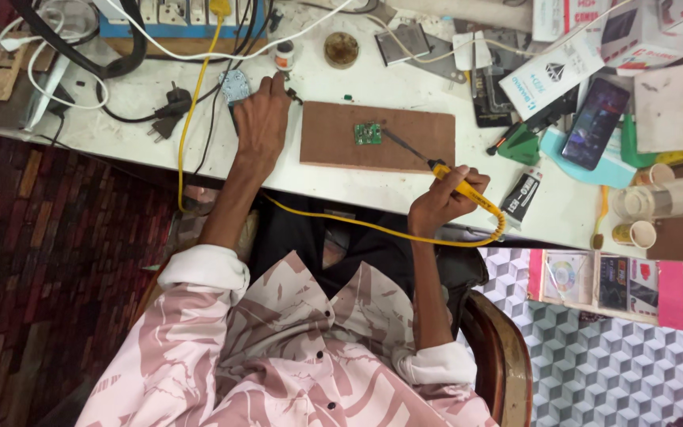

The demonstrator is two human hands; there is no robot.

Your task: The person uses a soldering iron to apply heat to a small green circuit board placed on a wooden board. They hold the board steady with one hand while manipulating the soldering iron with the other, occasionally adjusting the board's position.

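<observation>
A flat brown rectangular wooden board [379, 137] lies on a scuffed white worktable [436, 186]. Near its middle sits a small green square circuit board [368, 133]. The right hand [439, 203], fingers curled tightly closed, grips the yellow plastic handle of a soldering iron [443, 173]; its thin dark metal tip touches the circuit board's edge. The left hand [261, 119] rests off the wooden board's left end, fingers stretched toward a small white round-capped bottle [284, 56]; whether it touches the bottle cannot be told.
</observation>
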